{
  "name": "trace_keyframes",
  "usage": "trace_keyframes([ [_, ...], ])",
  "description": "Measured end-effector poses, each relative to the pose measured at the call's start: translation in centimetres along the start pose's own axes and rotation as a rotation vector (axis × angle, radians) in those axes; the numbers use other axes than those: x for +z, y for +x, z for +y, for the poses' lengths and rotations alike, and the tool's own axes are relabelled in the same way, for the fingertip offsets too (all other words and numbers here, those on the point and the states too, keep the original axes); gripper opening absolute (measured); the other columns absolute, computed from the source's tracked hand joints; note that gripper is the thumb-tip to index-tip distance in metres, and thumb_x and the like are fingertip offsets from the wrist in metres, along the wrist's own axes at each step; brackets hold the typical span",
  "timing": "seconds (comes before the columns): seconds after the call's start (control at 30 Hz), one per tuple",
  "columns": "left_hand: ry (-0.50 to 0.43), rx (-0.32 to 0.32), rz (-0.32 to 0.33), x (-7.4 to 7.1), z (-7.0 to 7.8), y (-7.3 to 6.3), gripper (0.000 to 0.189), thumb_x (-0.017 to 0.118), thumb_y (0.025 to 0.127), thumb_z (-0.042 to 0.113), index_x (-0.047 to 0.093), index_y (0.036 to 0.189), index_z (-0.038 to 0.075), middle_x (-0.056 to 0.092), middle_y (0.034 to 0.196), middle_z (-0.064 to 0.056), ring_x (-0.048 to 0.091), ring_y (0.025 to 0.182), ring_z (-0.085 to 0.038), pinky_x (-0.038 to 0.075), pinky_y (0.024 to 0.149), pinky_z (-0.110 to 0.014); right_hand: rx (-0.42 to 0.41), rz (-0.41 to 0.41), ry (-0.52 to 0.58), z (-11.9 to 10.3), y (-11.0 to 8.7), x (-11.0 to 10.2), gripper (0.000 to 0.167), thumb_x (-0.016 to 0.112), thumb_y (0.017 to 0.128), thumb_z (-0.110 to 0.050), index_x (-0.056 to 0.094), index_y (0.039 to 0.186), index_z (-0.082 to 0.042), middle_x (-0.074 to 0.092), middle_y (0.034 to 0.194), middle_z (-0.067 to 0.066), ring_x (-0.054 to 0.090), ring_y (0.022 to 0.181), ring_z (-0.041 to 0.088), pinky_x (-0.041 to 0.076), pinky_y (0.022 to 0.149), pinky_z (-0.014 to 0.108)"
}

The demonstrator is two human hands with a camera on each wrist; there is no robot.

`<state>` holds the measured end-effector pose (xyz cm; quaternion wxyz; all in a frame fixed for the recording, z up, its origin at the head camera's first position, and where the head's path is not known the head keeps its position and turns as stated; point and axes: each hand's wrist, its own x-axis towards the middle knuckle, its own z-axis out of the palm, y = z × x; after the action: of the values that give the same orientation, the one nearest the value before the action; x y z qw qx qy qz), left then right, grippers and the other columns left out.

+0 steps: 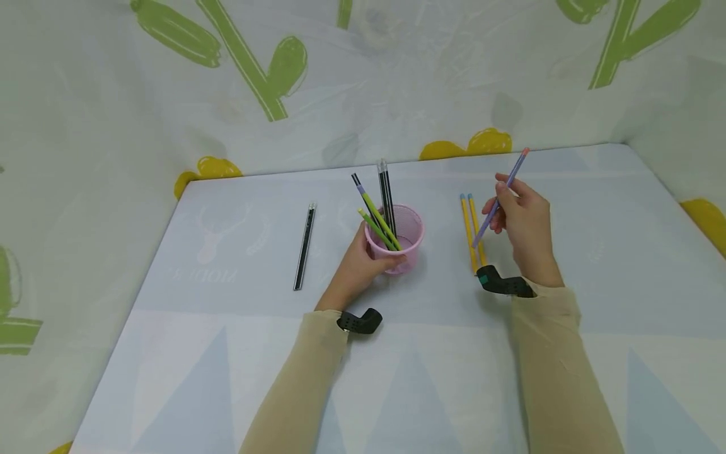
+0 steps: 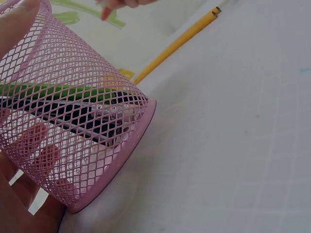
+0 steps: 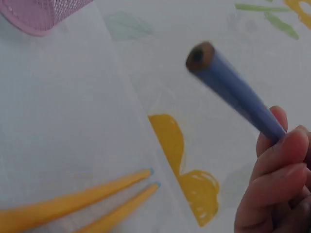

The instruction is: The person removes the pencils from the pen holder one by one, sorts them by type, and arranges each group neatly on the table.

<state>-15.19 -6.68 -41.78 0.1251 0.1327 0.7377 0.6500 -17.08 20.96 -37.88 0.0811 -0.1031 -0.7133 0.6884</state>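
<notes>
We identify a pink cup [image 2: 87,68] of open diamond mesh with a solid base rim, at the centre of the table [image 1: 431,353], containing green and black pencils [image 1: 371,205]. We note faint lettering [image 1: 207,275] on the table at far left, which we cannot read. The left hand [image 1: 363,261] curls round the cup, thumb against its near side. At right, the right hand [image 1: 524,214] pinches 1 purple pencil [image 3: 238,94], tilted; its lower end is flat, showing wood and a dark core. Just left of this hand, 2 yellow pencils [image 1: 467,227] with blue far ends lie side by side.
</notes>
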Motion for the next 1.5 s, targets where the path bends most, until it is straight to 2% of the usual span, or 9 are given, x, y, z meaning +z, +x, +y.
trace_keyframes([
  [0.1, -0.006, 0.005, 0.0, 0.1, 0.3, -0.1, 0.086, 0.076, 0.07, 0.018, 0.025, 0.133, 0.044, 0.044, 0.124, 0.006, 0.043, 0.113, -0.012, 0.035, 0.095, -0.035, 0.042, -0.035, -0.145, 0.6, 0.0, -0.6, 0.047, 0.05, 0.088, -0.04, 0.048, 0.127, -0.013, 0.058, 0.069, 0.004, 0.042, 0.047, 0.011, 0.038, 0.043, 0.019],
  [0.13, -0.017, 0.003, -0.004, 0.1, 0.7, -0.2, 0.086, 0.076, 0.07, 0.015, 0.025, 0.134, 0.043, 0.044, 0.125, 0.005, 0.043, 0.113, -0.013, 0.035, 0.095, -0.035, 0.073, -0.056, -0.195, -0.1, -0.6, -0.5, 0.046, 0.047, 0.091, -0.038, 0.046, 0.129, -0.012, 0.057, 0.068, 0.002, 0.041, 0.048, 0.009, 0.037, 0.045, 0.019],
  [0.3, -0.036, 0.015, -0.011, 0.1, 0.6, 0.0, 0.086, 0.076, 0.069, 0.014, 0.026, 0.135, 0.04, 0.044, 0.125, 0.004, 0.043, 0.113, -0.013, 0.035, 0.095, -0.034, 0.166, -0.166, -0.415, 0.5, -0.2, -1.1, 0.044, 0.034, 0.095, -0.027, 0.037, 0.135, -0.012, 0.053, 0.074, 0.002, 0.04, 0.059, 0.011, 0.036, 0.052, 0.024],
  [0.4, -0.036, 0.017, -0.011, 0.1, 0.7, -0.1, 0.086, 0.076, 0.07, 0.015, 0.026, 0.135, 0.039, 0.044, 0.125, 0.004, 0.043, 0.113, -0.013, 0.035, 0.095, -0.034, 0.185, -0.231, -0.503, 0.9, 0.0, -1.2, 0.043, 0.034, 0.092, -0.021, 0.039, 0.133, -0.009, 0.049, 0.074, 0.005, 0.038, 0.057, 0.012, 0.034, 0.051, 0.025],
  [0.53, -0.028, 0.014, -0.008, 0.1, 0.7, -0.1, 0.085, 0.076, 0.07, 0.017, 0.026, 0.134, 0.04, 0.044, 0.125, 0.004, 0.043, 0.113, -0.013, 0.035, 0.095, -0.035, 0.181, -0.293, -0.629, 1.2, 0.1, -1.2, 0.05, 0.037, 0.088, -0.017, 0.033, 0.136, -0.004, 0.048, 0.076, 0.008, 0.039, 0.05, 0.012, 0.033, 0.046, 0.026],
  [0.63, -0.024, 0.008, -0.007, 0.0, 0.6, -0.1, 0.085, 0.076, 0.07, 0.017, 0.026, 0.134, 0.04, 0.043, 0.126, 0.005, 0.043, 0.114, -0.013, 0.035, 0.095, -0.035, 0.173, -0.313, -0.705, 1.3, 0.1, -1.2, 0.056, 0.039, 0.086, -0.015, 0.025, 0.139, -0.001, 0.051, 0.08, 0.011, 0.044, 0.05, 0.014, 0.038, 0.046, 0.027],
  [0.93, -0.014, -0.005, -0.006, 0.1, 0.9, -0.2, 0.085, 0.076, 0.07, 0.018, 0.026, 0.135, 0.037, 0.043, 0.126, 0.005, 0.042, 0.114, -0.012, 0.036, 0.094, -0.033, 0.206, -0.307, -0.771, 1.5, 0.0, -1.0, 0.055, 0.042, 0.085, -0.014, 0.03, 0.135, 0.003, 0.05, 0.101, 0.017, 0.053, 0.056, 0.016, 0.046, 0.052, 0.028],
  [1.13, -0.016, -0.011, -0.006, 0.1, 1.0, -0.2, 0.086, 0.077, 0.069, 0.018, 0.026, 0.135, 0.038, 0.044, 0.125, 0.006, 0.042, 0.113, -0.011, 0.036, 0.094, -0.033, 0.199, -0.3, -0.8, 1.7, 0.1, -0.7, 0.054, 0.045, 0.085, -0.015, 0.032, 0.134, 0.004, 0.051, 0.103, 0.017, 0.054, 0.056, 0.015, 0.046, 0.054, 0.027],
  [1.5, 0.011, 0.007, -0.004, -0.1, -1.3, 0.7, 0.088, 0.079, 0.066, 0.029, 0.024, 0.133, 0.045, 0.043, 0.125, 0.007, 0.042, 0.114, -0.013, 0.036, 0.095, -0.038, 0.215, -0.265, -0.827, 1.4, -0.2, -0.3, 0.05, 0.046, 0.09, -0.024, 0.035, 0.135, -0.004, 0.049, 0.101, 0.016, 0.056, 0.058, 0.018, 0.044, 0.056, 0.027],
])
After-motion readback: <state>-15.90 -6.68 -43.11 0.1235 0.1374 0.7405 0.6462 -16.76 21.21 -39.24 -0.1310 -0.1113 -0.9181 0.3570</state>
